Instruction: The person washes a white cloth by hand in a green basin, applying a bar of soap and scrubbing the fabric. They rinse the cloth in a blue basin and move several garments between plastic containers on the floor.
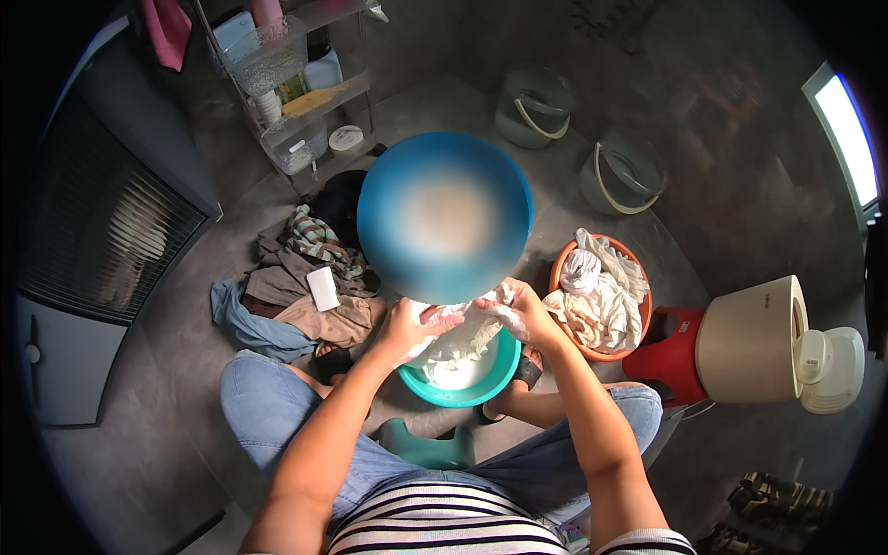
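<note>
Both hands grip a wet white cloth point(466, 343) that hangs between them into a turquoise basin point(451, 397) on the floor. Foam coats the fingers of my left hand point(416, 329) at the cloth's left side. My right hand point(517, 312), also soapy, pinches it at the upper right. Whitish suds and more of the fabric fill the basin. Just beyond my hands stands a large blue basin point(374, 208); its inside is blurred, so I cannot tell what it holds.
Clothes point(277, 284) lie heaped at left, a white bar point(322, 288) on top. An orange basin point(646, 322) of white laundry stands at right, beside a beige-and-red drum appliance point(749, 343). Two buckets point(534, 114) and a shelf rack point(326, 97) stand behind. A green stool point(429, 447) is beneath me.
</note>
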